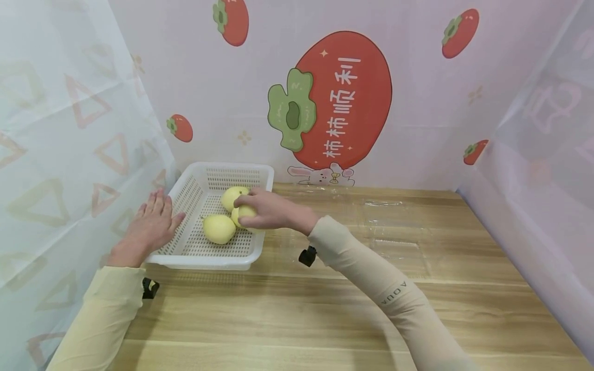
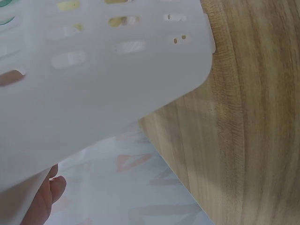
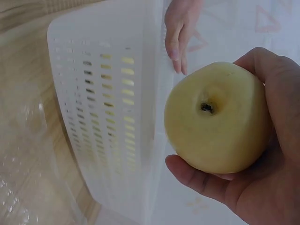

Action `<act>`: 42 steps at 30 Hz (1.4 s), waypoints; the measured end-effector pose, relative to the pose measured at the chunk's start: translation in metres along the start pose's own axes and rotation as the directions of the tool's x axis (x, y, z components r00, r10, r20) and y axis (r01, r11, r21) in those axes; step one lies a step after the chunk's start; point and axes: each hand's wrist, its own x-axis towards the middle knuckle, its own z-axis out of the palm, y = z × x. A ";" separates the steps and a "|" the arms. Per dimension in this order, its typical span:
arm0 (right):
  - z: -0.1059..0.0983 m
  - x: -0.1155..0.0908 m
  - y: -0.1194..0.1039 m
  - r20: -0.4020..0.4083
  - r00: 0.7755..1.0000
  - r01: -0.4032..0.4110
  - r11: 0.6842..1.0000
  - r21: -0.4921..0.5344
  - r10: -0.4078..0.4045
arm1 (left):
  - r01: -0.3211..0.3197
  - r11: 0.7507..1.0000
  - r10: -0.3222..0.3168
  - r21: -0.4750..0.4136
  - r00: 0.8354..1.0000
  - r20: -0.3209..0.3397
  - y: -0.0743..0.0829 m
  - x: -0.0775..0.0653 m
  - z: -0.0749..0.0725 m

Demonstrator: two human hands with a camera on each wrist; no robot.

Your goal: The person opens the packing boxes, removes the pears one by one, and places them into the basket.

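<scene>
A white plastic basket (image 1: 211,261) with slotted sides stands at the left of the table. My left hand (image 1: 155,222) rests at its left rim, fingers straight; in the left wrist view only a few fingertips (image 2: 57,187) show past the basket's wall. Above the basket's right side, my right hand (image 1: 266,208) grips a pale yellow pear (image 3: 216,119), thumb and fingers around its sides and a dark-centred dimple facing the camera. Other pears lie in the basket: one in front (image 1: 219,229), one behind (image 1: 234,198), and another partly hidden under the right hand.
Clear plastic containers (image 1: 396,250) lie on the wooden table (image 1: 297,314) to the right of the basket; their outlines are hard to make out. A printed backdrop (image 1: 417,103) rises behind, and a patterned sheet (image 1: 60,154) walls the left side close to the left hand.
</scene>
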 end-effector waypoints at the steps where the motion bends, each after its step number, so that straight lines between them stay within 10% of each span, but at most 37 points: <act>1: 0.003 0.003 -0.001 0.003 1.000 0.000 1.000 -0.001 0.000 | 0.000 1.000 0.000 0.000 1.000 0.000 0.000 0.000 0.000; 42: 0.053 0.067 -0.019 0.186 0.972 -0.122 0.984 -0.130 0.145 | 0.007 1.000 -0.007 -0.005 1.000 0.003 -0.001 0.002 0.002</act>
